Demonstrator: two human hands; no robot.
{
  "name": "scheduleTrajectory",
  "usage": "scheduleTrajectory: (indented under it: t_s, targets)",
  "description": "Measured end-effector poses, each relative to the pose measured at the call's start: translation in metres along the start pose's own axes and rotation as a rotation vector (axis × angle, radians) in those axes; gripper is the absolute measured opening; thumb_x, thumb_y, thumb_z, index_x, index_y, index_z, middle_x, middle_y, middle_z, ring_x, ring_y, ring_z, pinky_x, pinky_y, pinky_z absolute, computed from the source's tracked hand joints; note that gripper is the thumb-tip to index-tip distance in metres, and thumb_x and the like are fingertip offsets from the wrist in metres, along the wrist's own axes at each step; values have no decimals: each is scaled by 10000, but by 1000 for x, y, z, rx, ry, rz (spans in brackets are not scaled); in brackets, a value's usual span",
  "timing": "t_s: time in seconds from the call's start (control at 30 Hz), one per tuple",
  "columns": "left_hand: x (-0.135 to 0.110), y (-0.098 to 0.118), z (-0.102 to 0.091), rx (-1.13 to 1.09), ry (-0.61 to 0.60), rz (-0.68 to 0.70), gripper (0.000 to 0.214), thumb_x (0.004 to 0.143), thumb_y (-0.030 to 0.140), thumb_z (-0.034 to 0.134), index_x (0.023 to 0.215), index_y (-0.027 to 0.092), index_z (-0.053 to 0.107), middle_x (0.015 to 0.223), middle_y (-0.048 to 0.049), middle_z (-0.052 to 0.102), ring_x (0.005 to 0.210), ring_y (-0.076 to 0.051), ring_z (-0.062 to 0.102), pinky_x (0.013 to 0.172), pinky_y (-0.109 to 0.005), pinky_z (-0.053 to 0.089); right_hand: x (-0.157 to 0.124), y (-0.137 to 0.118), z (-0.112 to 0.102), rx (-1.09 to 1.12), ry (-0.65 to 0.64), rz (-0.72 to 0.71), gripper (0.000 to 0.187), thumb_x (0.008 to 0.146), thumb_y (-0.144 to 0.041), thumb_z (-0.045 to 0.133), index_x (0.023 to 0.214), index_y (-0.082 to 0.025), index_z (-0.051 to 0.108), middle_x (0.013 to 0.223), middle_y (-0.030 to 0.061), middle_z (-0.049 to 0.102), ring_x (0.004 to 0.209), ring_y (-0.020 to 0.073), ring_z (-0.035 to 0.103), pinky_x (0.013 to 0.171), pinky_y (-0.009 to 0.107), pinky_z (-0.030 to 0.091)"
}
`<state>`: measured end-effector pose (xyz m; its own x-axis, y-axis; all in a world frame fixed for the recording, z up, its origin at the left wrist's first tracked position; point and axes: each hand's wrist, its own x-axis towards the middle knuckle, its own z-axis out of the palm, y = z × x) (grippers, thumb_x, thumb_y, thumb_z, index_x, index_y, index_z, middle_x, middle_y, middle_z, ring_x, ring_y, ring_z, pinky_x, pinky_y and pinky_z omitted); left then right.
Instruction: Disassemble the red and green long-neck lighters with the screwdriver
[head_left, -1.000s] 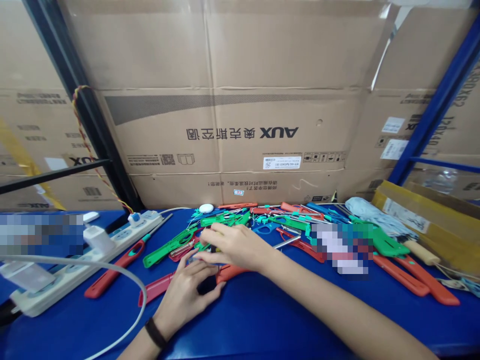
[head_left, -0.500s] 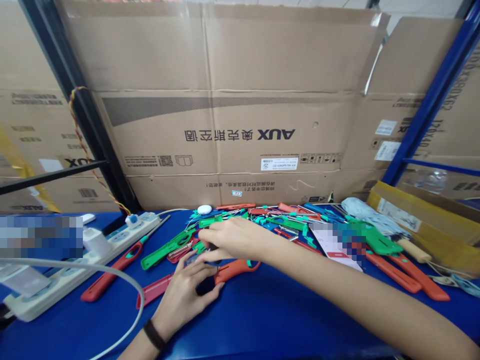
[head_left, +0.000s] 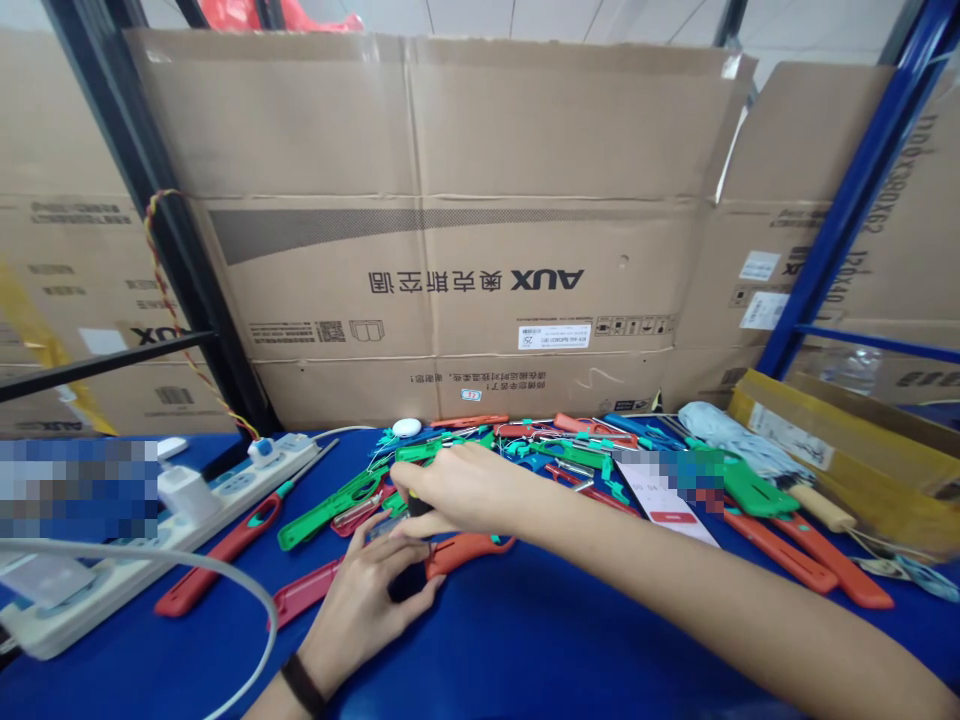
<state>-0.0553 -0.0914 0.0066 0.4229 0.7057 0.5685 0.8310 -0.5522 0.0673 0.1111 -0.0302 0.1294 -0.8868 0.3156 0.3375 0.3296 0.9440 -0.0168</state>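
My left hand (head_left: pixel 371 598) is curled low over the blue table, thumb and fingers closing on the end of an orange lighter handle (head_left: pixel 469 553). A pinkish-red hollow handle shell (head_left: pixel 306 590) lies by the back of this hand; whether the two pieces touch is hidden. My right hand (head_left: pixel 461 488) is closed on a black handle with a bit of yellow (head_left: pixel 417 506), seemingly a screwdriver, its tip out of sight. A clear piece (head_left: pixel 379 526) shows at my left fingertips. Green handle shells (head_left: pixel 337 512) lie just beyond my hands.
Behind my hands spreads a pile of green and red lighter parts (head_left: pixel 570 455). On the left are a power strip (head_left: pixel 232 487), a white cable (head_left: pixel 255 590) and a red lighter (head_left: pixel 214 565). A phone (head_left: pixel 667 505), orange lighters (head_left: pixel 832 560) and a yellow-taped box (head_left: pixel 795 430) are to the right.
The view has tilted up slightly. Both hands keep nearly the same place and grip; my right hand has turned a little, showing more of the black handle and its yellow bit.
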Motion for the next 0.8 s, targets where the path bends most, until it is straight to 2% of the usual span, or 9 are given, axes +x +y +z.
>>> scheduleTrajectory:
  t_s: [0.1, 0.2, 0.3, 0.4, 0.5, 0.63, 0.73, 0.8]
  targets:
    - [0, 1, 0, -5, 7, -19, 127, 807, 311, 608, 890, 232, 662, 876, -16, 742, 845, -217, 680, 926, -422, 389, 6, -5, -1, -126, -18, 79, 366, 831, -511, 536, 783, -151, 581, 643, 77, 619, 607, 206, 586, 536, 282, 340]
    - [0, 2, 0, -12, -10, -47, 134, 802, 309, 607, 887, 228, 669, 880, -20, 740, 836, -218, 681, 915, -414, 396, 5, -8, -11, -110, -57, 115, 373, 862, -480, 476, 908, -120, 563, 826, 129, 658, 711, 235, 619, 569, 296, 387]
    - [0, 2, -2, -12, -30, -47, 157, 807, 332, 600, 910, 240, 674, 893, -16, 739, 826, -218, 680, 943, -439, 368, -1, -8, -18, 75, -165, -21, 332, 827, -278, 521, 1112, -119, 465, 1009, 122, 637, 749, 183, 607, 545, 249, 395]
    - [1, 2, -3, -20, -48, -54, 150, 816, 341, 590, 894, 244, 674, 900, -13, 736, 825, -212, 678, 951, -441, 359, -5, -7, -20, 89, -224, -78, 313, 826, -164, 474, 1134, -113, 449, 889, 89, 658, 650, 152, 581, 492, 236, 350]
    - [0, 2, -2, -28, -45, -66, 136, 814, 334, 594, 879, 240, 667, 894, -11, 735, 830, -214, 678, 965, -458, 341, -3, -7, -19, -66, -172, -44, 230, 854, -277, 512, 1024, -124, 541, 765, 79, 656, 610, 176, 573, 479, 256, 307]
    - [0, 2, 0, -30, -33, -77, 143, 806, 345, 606, 878, 237, 665, 880, -12, 741, 835, -225, 681, 962, -468, 347, 7, -9, -15, -154, -133, 18, 345, 823, -461, 564, 811, -126, 647, 697, 101, 657, 651, 212, 604, 522, 274, 349]
    - [0, 1, 1, -32, -23, -70, 149, 802, 344, 613, 890, 237, 668, 877, -10, 742, 832, -227, 683, 939, -459, 374, 16, -11, -16, -175, -129, 152, 514, 884, -538, 411, 759, -119, 679, 713, 136, 665, 735, 258, 632, 594, 318, 408]
    - [0, 1, 1, -37, -18, -65, 158, 802, 341, 617, 906, 234, 669, 875, -8, 742, 823, -222, 683, 923, -452, 389, 21, -11, -20, -159, -147, 254, 554, 931, -506, 298, 884, -104, 676, 805, 161, 678, 796, 278, 636, 638, 354, 431]
